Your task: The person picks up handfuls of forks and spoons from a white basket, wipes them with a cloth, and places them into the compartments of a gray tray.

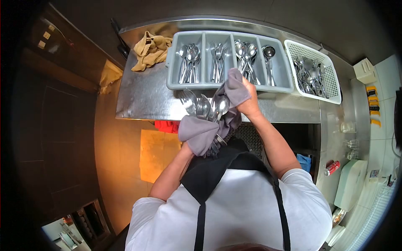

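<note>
My left hand (189,148) is wrapped in a grey-purple cloth (197,129) and closed around a bundle of spoons and forks (203,107). Their heads point up and away from me, and the handles stick out below near my black apron. Most of the left fingers are hidden under the fabric. My right hand (250,100) grips the other end of the same cloth, just in front of the grey cutlery tray (284,88). Inside its four-part body, spoons (192,54), forks (217,54), more spoons (250,51) and a few dark-bowled spoons (269,52) lie sorted.
A white perforated basket (335,97) full of mixed cutlery stands right of the tray. On the left of the steel counter (142,94) lies a crumpled tan cloth (153,50). A red can (332,168) and glasses (352,144) are on the right-hand surface.
</note>
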A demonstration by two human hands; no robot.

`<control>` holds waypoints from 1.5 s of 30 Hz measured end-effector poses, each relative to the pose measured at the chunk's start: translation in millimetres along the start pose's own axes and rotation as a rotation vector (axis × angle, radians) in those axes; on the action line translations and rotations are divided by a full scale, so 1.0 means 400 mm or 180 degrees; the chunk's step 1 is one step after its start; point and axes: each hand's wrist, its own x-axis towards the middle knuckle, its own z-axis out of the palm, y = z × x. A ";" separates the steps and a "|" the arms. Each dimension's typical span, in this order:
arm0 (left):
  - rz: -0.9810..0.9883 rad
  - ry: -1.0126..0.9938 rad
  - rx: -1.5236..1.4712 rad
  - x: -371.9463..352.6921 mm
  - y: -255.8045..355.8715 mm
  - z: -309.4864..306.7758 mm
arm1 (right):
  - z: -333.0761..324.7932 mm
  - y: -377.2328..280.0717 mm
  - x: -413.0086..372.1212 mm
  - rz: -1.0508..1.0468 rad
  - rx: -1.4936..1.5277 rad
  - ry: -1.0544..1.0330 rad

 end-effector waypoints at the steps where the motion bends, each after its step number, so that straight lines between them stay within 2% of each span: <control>1: 0.0139 0.0242 0.0019 -0.001 0.011 -0.001 | -0.017 -0.006 0.004 0.0081 -0.0084 0.0066; 2: 0.0278 0.0480 0.0034 -0.002 0.021 -0.003 | -0.027 -0.010 0.002 0.0167 -0.0170 0.0133; 5: -0.0187 -0.0275 0.0295 0.021 0.028 -0.035 | 0.012 -0.019 -0.032 0.0924 0.0146 0.0090; 6: -0.0155 -0.0242 0.0381 0.023 0.025 -0.038 | 0.082 0.056 -0.052 0.0703 0.0977 0.0538; 7: -0.0125 -0.0207 0.0463 0.026 0.021 -0.038 | 0.106 0.031 -0.080 0.1104 0.1829 0.0613; 8: -0.0097 -0.0177 0.0542 0.026 0.016 -0.035 | 0.086 0.043 -0.076 0.0809 0.1042 0.0271; 9: -0.0226 0.0043 0.0224 0.017 -0.001 -0.015 | 0.061 0.061 -0.069 0.0516 0.0257 -0.0066; 11: -0.0507 0.0461 -0.0415 -0.019 -0.034 0.038 | 0.052 0.091 -0.044 0.1249 0.1445 0.0237; 12: -0.0450 0.0551 -0.0375 -0.016 -0.027 0.034 | 0.043 0.051 -0.041 0.1264 0.1449 0.0114; 14: -0.0324 0.0758 -0.0299 0.001 -0.011 0.022 | 0.051 0.044 -0.056 0.0306 -0.0067 -0.0331; 15: -0.0479 0.0843 -0.0536 0.008 -0.007 0.023 | 0.064 0.042 -0.075 -0.0180 -0.0823 -0.0557; 16: -0.0641 0.0928 -0.0770 0.014 -0.006 0.023 | 0.133 0.036 -0.113 -0.0334 -0.0490 0.0158; 17: -0.0806 0.1007 -0.0998 0.020 -0.005 0.016 | 0.127 0.031 -0.135 -0.0105 -0.0271 -0.0445; 18: -0.1112 0.0397 -0.0663 0.038 0.027 -0.038 | 0.125 0.053 -0.123 0.0072 -0.0204 -0.0511; 19: -0.1330 0.0541 -0.1358 0.028 0.035 -0.045 | 0.122 0.072 -0.100 0.0257 -0.0139 -0.0579; 21: -0.1573 0.0831 -0.2374 0.014 0.052 -0.048 | 0.109 0.079 -0.048 0.1799 0.2236 -0.0472; 22: -0.1598 0.0993 -0.2697 0.015 0.061 -0.050 | 0.090 0.059 -0.040 0.1806 0.2463 -0.0657; 23: -0.1612 0.1161 -0.3014 0.017 0.070 -0.052 | 0.091 0.039 -0.045 0.1631 0.2237 -0.0601; 25: -0.1360 0.1036 -0.2641 0.021 0.056 -0.051 | 0.103 0.002 -0.079 0.1314 0.1762 -0.0503; 26: -0.1401 0.0990 -0.2828 0.017 0.041 -0.037 | 0.102 -0.023 -0.078 0.0984 0.1555 -0.0684; 27: -0.1442 0.0946 -0.3007 0.017 0.029 -0.028 | 0.103 -0.034 -0.075 0.1316 0.2025 -0.0644; 29: -0.1371 0.0864 -0.2724 0.013 0.016 -0.026 | 0.110 -0.046 -0.062 0.1965 0.2984 -0.0530; 30: -0.1252 0.0814 -0.2274 0.022 0.040 -0.047 | 0.105 -0.048 -0.062 0.1995 0.3311 -0.0508; 33: -0.1254 0.0736 -0.2382 0.022 0.018 -0.018 | 0.076 -0.021 -0.036 0.2023 0.4252 -0.1148; 34: -0.1209 0.0737 -0.2275 0.012 0.017 -0.010 | 0.096 -0.006 -0.038 0.1884 0.4146 -0.0695; 35: -0.1161 0.0739 -0.2161 0.006 0.006 -0.001 | 0.102 0.000 -0.045 0.1143 0.3004 -0.0565; 36: -0.1201 0.0525 -0.1657 0.000 -0.052 0.042 | 0.104 -0.025 -0.055 0.0423 0.1850 -0.0425; 37: -0.1076 0.0649 -0.1232 0.009 -0.074 0.064 | 0.104 -0.038 -0.061 -0.0275 0.0682 -0.0282; 38: -0.0955 0.0767 -0.0814 0.023 -0.085 0.088 | 0.093 -0.027 -0.057 0.0207 -0.0064 -0.0290; 39: -0.0834 0.0876 -0.0397 0.024 -0.105 0.117 | 0.079 -0.031 -0.046 0.0136 -0.0220 -0.0292; 40: -0.1571 0.1002 -0.2295 0.003 -0.125 0.147 | 0.066 -0.045 -0.028 0.0056 -0.0368 -0.0286; 41: -0.1442 0.1098 -0.2162 -0.014 -0.153 0.167 | 0.061 -0.053 -0.017 -0.0029 -0.0512 -0.0267; 42: -0.1311 0.1199 -0.2028 -0.001 -0.098 0.122 | 0.062 -0.050 -0.018 0.0226 -0.0098 -0.0330; 44: -0.1113 0.1333 -0.1502 0.033 0.008 0.033 | 0.075 -0.054 -0.051 0.0074 -0.0407 -0.0373; 45: -0.1078 0.1413 -0.1694 0.034 0.028 0.023 | 0.082 -0.057 -0.064 0.0001 -0.0568 -0.0403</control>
